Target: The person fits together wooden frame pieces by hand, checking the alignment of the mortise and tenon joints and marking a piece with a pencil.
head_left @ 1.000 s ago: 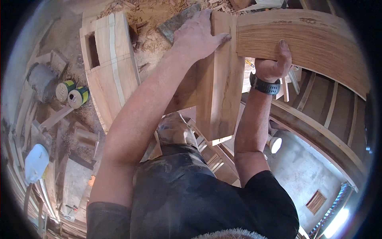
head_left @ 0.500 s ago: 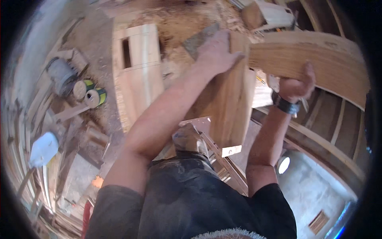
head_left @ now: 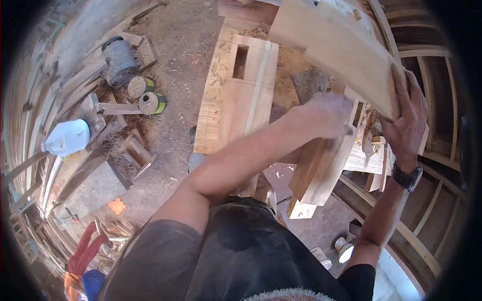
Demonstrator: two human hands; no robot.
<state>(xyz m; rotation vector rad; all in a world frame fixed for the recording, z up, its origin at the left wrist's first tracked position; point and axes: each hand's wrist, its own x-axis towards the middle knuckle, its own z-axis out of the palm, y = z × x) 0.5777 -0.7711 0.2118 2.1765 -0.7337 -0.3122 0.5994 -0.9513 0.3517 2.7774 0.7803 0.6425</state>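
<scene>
A wide wooden board (head_left: 336, 47) slants across the upper right, and my right hand (head_left: 407, 108) grips its near end, fingers along the edge. Below it lies a thick wooden beam (head_left: 319, 173) with a slot cut into its side. My left hand (head_left: 329, 115) is over the upper part of this beam, blurred, so its fingers do not show clearly. To the left of the beam rests another wooden piece (head_left: 248, 108), with a rectangular mortise and pencil lines across its face.
On the littered floor at left are a dark bucket (head_left: 120, 61), two cans (head_left: 152, 103), a white jug (head_left: 68, 138) and stacked timber strips (head_left: 30, 150). A wooden frame (head_left: 401, 220) runs along the right. Wood shavings and a grey plate (head_left: 309, 85) lie near the beam.
The held board has swung up from the right to a slant across the top. My left hand has shifted down along the beam. The whole view has turned, showing more floor at left.
</scene>
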